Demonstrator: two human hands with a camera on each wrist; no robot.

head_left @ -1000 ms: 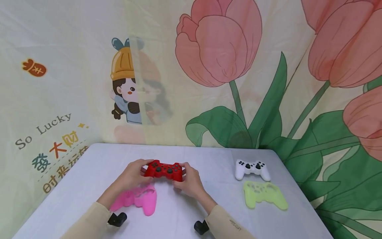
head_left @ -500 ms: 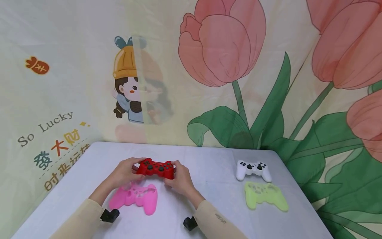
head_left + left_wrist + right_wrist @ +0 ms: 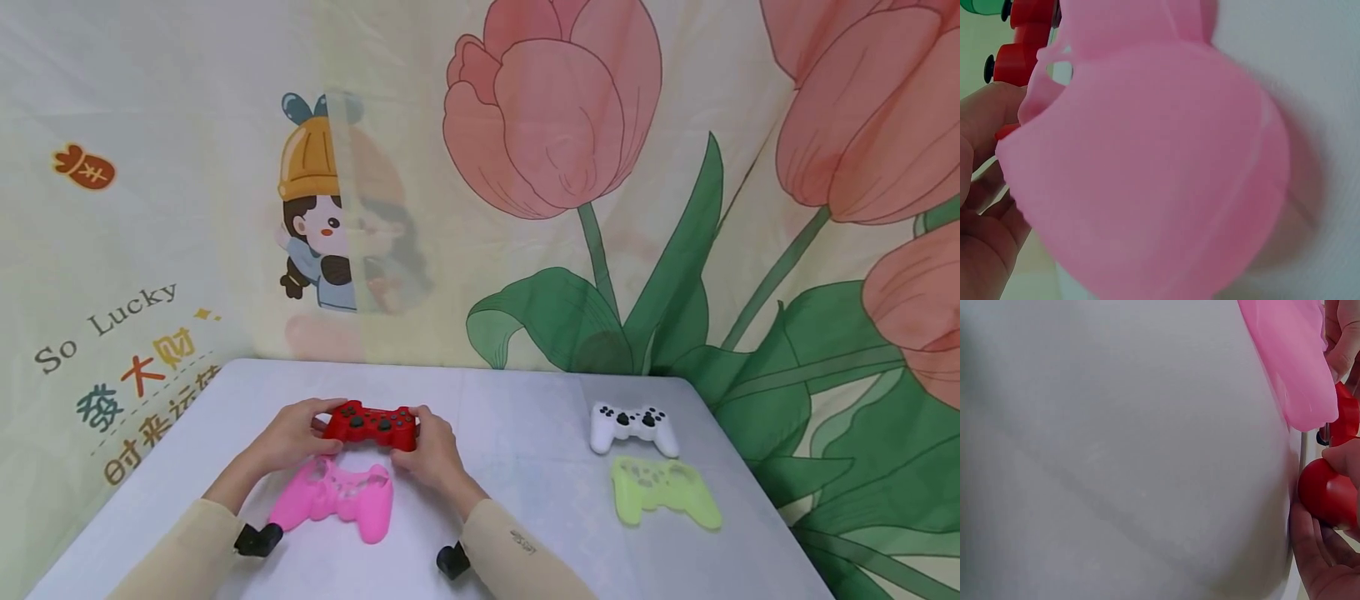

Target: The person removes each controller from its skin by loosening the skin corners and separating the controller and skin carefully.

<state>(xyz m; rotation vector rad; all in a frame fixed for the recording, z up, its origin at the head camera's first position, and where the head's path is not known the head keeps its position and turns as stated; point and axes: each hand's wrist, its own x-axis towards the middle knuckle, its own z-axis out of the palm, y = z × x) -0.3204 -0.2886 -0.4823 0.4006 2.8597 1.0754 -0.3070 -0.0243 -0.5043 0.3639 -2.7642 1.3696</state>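
Observation:
A red game controller (image 3: 371, 425) with dark thumbsticks is held by both hands at the back left of the table. Its left end is gripped by my left hand (image 3: 291, 435), thumb at the near side. My right hand (image 3: 435, 452) grips the right end; in the right wrist view fingers curl round the red handle (image 3: 1329, 494). Just nearer than the controller lies a pink silicone controller cover (image 3: 335, 500) with cut-out holes, which fills much of the left wrist view and partly hides the controller there.
On the right of the table (image 3: 525, 500) lies a white game controller (image 3: 633, 428) with black thumbsticks. A yellow-green silicone cover (image 3: 665, 492) is close in front of it. Behind the table hangs a backdrop (image 3: 420, 275) printed with tulips.
Both hands have carried the red controller leftward, so it now sits behind the pink cover. The covers and the white controller have stayed put.

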